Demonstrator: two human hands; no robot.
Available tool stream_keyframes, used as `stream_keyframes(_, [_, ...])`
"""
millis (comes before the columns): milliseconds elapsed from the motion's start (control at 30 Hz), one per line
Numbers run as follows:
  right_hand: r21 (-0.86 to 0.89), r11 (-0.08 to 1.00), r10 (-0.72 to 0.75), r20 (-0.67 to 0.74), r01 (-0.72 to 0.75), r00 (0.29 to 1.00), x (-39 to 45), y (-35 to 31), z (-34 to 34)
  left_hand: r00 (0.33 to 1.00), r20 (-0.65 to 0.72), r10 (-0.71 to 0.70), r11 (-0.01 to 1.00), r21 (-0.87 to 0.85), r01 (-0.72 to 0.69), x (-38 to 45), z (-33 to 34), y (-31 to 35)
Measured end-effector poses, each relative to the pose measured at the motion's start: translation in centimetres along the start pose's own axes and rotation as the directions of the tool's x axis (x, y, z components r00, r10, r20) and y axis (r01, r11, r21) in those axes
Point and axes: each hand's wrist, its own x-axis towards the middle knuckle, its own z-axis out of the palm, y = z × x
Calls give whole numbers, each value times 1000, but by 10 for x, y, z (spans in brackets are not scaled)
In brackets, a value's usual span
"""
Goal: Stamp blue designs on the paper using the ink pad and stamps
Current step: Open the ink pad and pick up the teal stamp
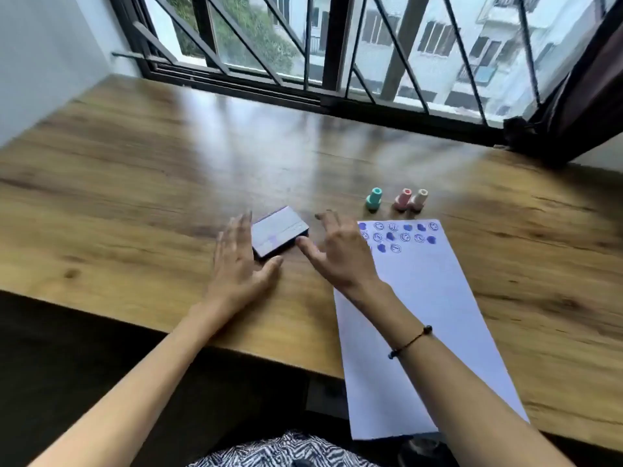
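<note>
A small dark ink pad case with its lid closed lies on the wooden table. My left hand rests flat just left of it, fingers spread, thumb near its front corner. My right hand hovers just right of the case, fingers apart, thumb close to its right edge, holding nothing. A white paper sheet lies to the right, with rows of blue stamped designs along its far end. Beyond the paper stand a green stamp, a pink stamp and a cream stamp.
The table's near edge runs below my forearms, and the paper overhangs it. A barred window lines the table's far side, with a dark curtain at the right. A beaded bracelet sits on my right wrist.
</note>
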Motion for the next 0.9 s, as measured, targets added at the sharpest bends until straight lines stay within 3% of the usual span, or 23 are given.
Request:
stream_keyframes(300, [-335,942,48,168,11,985,32,-53,41,993,-113,-20,1000,3,20,2,-4,-16])
stream_keyframes(433, [-346,938,61,149,-6,987,38,-54,44,991,-130,-8,1000,-22,5,2,-6,-13])
stream_keyframes(567, [-303,953,86,230,-13,969,51,-50,37,991,-128,-35,998,-55,28,3,-6,-16])
stream_keyframes(667, [-208,977,96,276,-38,956,61,-47,19,992,-124,-38,998,-48,32,5,-8,-18])
stream_keyframes(767, [109,979,116,396,-172,911,78,-36,-9,992,-129,-15,1000,-29,11,5,-9,-17])
stream_keyframes(900, [492,755,136,529,-434,838,98,-15,-34,991,-134,-5,1000,-22,2,4,-7,-18])
